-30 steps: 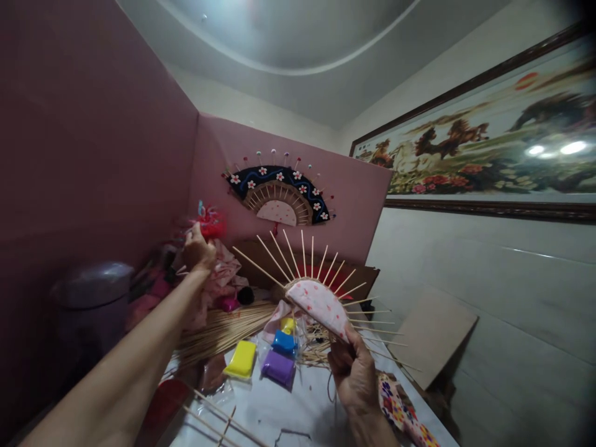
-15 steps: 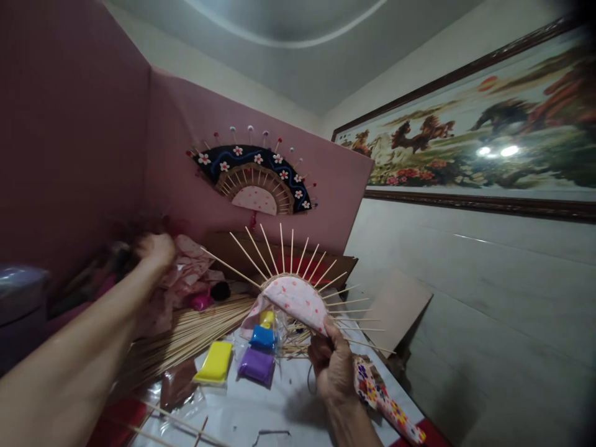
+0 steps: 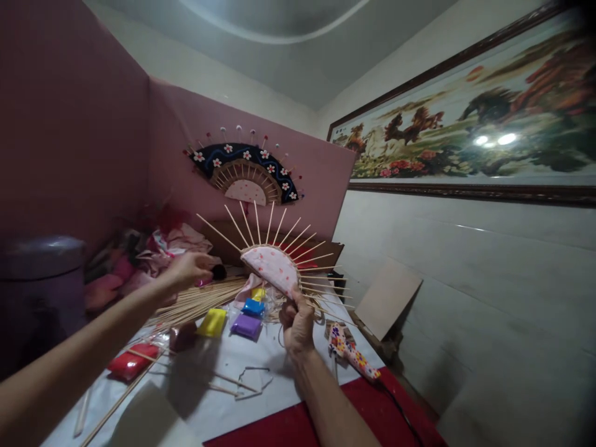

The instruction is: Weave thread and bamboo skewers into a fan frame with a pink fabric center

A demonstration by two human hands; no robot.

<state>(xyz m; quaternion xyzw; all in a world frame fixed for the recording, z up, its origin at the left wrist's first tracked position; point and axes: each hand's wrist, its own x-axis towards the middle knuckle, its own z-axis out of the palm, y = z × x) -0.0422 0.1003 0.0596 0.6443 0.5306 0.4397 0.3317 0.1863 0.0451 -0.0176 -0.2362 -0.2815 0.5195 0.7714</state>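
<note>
Left grip (image 3: 193, 270) has moved closer to the stick-ribbed fan (image 3: 272, 267).

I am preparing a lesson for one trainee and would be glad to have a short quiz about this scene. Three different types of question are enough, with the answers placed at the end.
1. Multiple choice: what is the right hand holding?
a) the yellow packet
b) the cloth-covered fan piece
c) the red packet

2. True or false: on the table, the purple packet lies nearer to the person than the blue packet.

3. Fill in the colour: the dark fan with white flowers shows against a ____ panel.

Key: 1. b; 2. true; 3. pink
</note>
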